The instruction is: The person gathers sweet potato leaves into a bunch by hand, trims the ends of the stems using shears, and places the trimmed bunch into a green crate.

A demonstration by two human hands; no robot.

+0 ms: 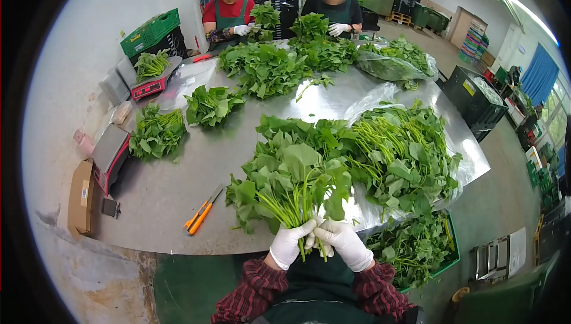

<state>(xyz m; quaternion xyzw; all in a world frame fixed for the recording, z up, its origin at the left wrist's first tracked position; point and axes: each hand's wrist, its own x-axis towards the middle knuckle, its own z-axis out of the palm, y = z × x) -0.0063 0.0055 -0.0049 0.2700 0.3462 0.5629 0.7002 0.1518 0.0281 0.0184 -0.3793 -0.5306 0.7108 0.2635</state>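
In the head view, my left hand and my right hand, both in white gloves, close around the stems of a bunch of leafy greens. The leaves fan out away from me and the cut stem ends poke out below my fingers. Right behind and to the right of the bunch lies a large pile of the same greens, partly on clear plastic. An orange-handled knife rests on the metal table to the left of the bunch.
Two bundles of greens sit at the left, near two red scales. Across the table, two people handle greens behind a big heap. A bagged pile lies far right. A green crate of greens stands below the right edge.
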